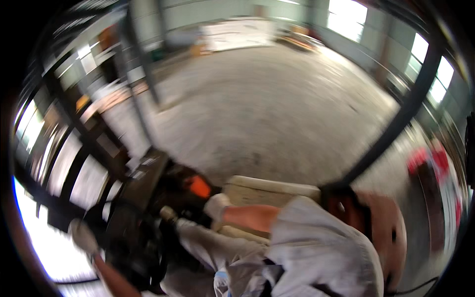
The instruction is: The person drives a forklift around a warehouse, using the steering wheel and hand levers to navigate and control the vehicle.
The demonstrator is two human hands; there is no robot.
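I am seated in a vehicle with a dark overhead frame, much like a forklift. My left hand (83, 237), in a pale glove, is at the far left beside a dark rounded part (99, 214), perhaps a steering wheel; blur hides its fingers. My right hand (216, 205), also in a pale glove, is near the front edge of the light-coloured seat (269, 188). An orange part (199, 186) lies just beyond it on the dark control area. What the right hand touches is too smeared to make out. A shoe (168, 214) shows between the hands.
Dark posts (413, 106) of the cab frame rise on both sides. A pinkish body panel (386, 232) is at the right. Grey concrete floor (277, 104) stretches to a white stack (240, 34) by the far wall. Red and dark items (431, 198) lie at the far right.
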